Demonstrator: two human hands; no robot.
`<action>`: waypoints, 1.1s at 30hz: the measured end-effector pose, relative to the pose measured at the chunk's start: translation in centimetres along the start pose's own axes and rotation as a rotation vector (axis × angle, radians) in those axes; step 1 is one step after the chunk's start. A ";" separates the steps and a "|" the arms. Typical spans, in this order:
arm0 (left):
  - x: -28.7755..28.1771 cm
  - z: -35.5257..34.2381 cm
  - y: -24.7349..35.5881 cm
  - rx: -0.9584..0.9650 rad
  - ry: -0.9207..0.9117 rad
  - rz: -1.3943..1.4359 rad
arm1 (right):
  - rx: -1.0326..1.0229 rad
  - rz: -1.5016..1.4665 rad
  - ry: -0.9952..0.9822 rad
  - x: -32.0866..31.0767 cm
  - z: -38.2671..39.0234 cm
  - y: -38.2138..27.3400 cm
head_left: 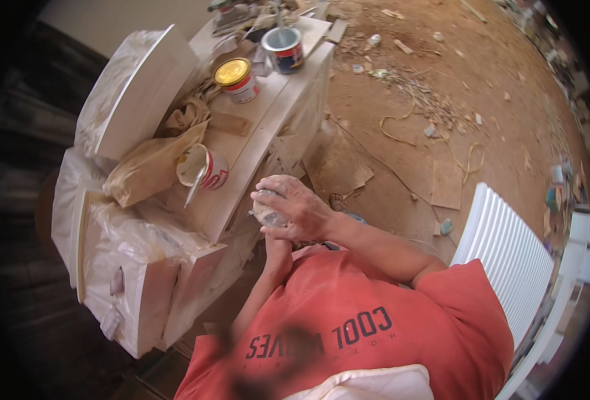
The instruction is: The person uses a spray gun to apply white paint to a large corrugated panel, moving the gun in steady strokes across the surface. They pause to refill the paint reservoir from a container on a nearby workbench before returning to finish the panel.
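In front of my red shirt, my right hand (296, 208), dusty with white, curls its fingers over a rounded whitish-grey lump (267, 212); its exact kind I cannot make out. My left hand (279, 252) comes up from below, close under the right. Its fingers are hidden behind the right hand and the lump. Left of the hands, on a white work surface (258, 127), an open white-and-red tub (216, 175) leans with a thin pale tool (196, 187) sticking out. Behind it are a red-and-white tin with a yellow lid (233, 72) and an open dark tin (288, 57).
White panels wrapped in clear plastic (125, 260) stand at the left, near a brown bag (151, 170). Rags lie farther back. On the right, a white ribbed panel (501, 257) rises beside my arm. Scraps and a yellowish cord (471, 163) litter the dirt floor (388, 100).
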State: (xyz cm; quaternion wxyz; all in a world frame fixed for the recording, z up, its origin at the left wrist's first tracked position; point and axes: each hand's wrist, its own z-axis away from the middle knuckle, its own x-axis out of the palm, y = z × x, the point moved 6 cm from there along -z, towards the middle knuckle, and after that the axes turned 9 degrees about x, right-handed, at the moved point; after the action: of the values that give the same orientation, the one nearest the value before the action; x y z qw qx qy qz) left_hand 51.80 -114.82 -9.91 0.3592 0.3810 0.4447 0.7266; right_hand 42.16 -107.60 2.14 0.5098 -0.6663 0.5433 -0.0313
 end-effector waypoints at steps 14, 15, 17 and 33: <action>1.4 -5.0 -4.0 -0.138 0.529 0.194 | 0.145 -0.030 0.004 -0.7 -15.4 20.4; 1.4 -5.3 -4.3 -0.113 0.539 0.205 | 0.241 0.063 -0.059 0.5 -15.5 23.5; 2.0 -6.0 -3.1 -0.138 0.542 0.209 | 0.251 0.211 -0.086 1.3 -16.1 25.3; 4.3 -11.1 -0.3 -0.037 0.466 0.162 | 0.329 0.679 -0.147 -10.0 -27.3 33.6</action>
State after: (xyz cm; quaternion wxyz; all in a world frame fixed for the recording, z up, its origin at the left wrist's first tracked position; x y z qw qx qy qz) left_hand 40.25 -115.13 -12.68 0.1943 0.2311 0.4702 0.8293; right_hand -1.38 -113.94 -3.67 0.6289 -0.3582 0.6827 0.1007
